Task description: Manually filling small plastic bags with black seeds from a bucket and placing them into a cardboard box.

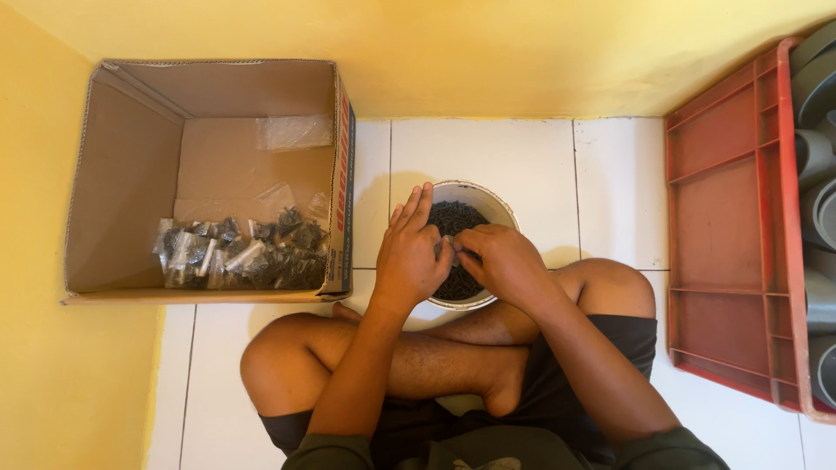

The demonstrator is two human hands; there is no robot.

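A white bucket (pixel 488 198) full of small black screws (pixel 455 218) stands on the tiled floor in front of my crossed legs. My left hand (pixel 409 252) hovers over its left rim, fingers extended and together, thumb side meeting the right hand. My right hand (pixel 501 259) is curled over the bucket's middle, fingertips pinched against the left hand. Something small seems held between the two hands, but it is hidden by the fingers.
An open cardboard box (pixel 131 174) stands at the left against the yellow wall, holding several clear bags of black screws (pixel 244 252). A red plastic crate (pixel 731 226) with grey pipe fittings (pixel 817 157) stands at the right. White tiles (pixel 488 148) lie behind the bucket.
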